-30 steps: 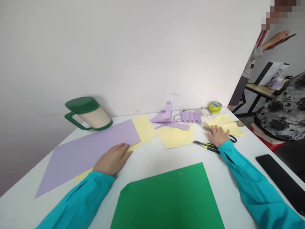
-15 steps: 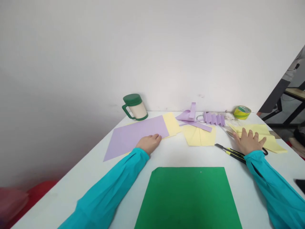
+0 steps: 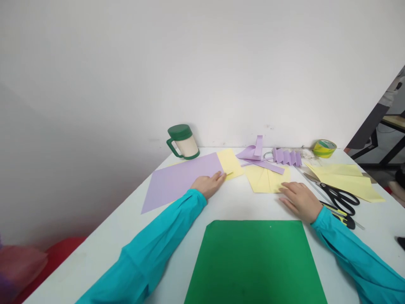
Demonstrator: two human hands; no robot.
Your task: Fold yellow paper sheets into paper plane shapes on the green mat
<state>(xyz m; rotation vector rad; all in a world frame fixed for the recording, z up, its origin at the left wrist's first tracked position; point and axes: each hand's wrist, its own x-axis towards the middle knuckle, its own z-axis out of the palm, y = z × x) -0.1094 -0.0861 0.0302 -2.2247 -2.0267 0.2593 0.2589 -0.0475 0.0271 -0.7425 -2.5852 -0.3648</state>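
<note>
Right hand (image 3: 300,200), spread, moved to creased yellow paper (image 3: 261,180) beyond the green rectangular sheet (image 3: 255,261); left hand (image 3: 209,185), grip unclear, touched unfolded purple paper (image 3: 179,180); pleated purple strip (image 3: 287,157) looked finished.

A craft workspace is suggested. Paper (image 3: 182,182), scissors (image 3: 323,185) and tape (image 3: 324,150) are spread on a white counter (image 3: 243,207), and a desk (image 3: 395,122) is glimpsed beyond.

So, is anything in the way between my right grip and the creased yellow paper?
Nothing visible is: your right grip is at the near right corner of the creased yellow paper, though contact is unclear. The purple paper strip crosses only its far part.
</note>
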